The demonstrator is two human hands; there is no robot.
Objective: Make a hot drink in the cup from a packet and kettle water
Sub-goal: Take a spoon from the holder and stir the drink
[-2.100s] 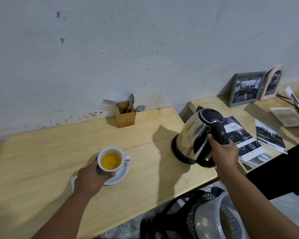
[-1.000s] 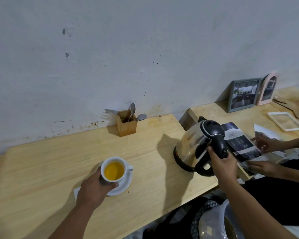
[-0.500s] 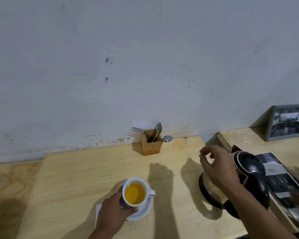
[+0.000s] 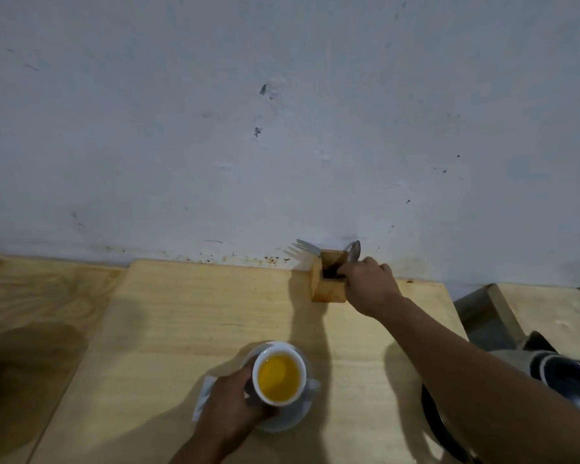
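A white cup (image 4: 279,372) full of yellow-orange liquid stands on a white saucer (image 4: 290,417) near the table's front edge. My left hand (image 4: 232,407) wraps around the cup's left side. A white packet (image 4: 203,396) pokes out from under that hand. My right hand (image 4: 369,283) reaches to the wooden cutlery holder (image 4: 325,289) by the wall, its fingers closed around the handle of a spoon (image 4: 353,251) standing in it. The steel kettle (image 4: 556,373) with its black lid sits at the far right, partly hidden by my right forearm.
A fork (image 4: 308,246) leans out of the holder towards the left. The light wooden table (image 4: 181,329) runs along a white wall (image 4: 282,112). A second, lower wooden surface (image 4: 549,313) lies at the right, beyond a gap.
My right hand has let go of the kettle and moved left and back to the cutlery holder, closing on a spoon. My left hand stays on the cup. The view has swung left.
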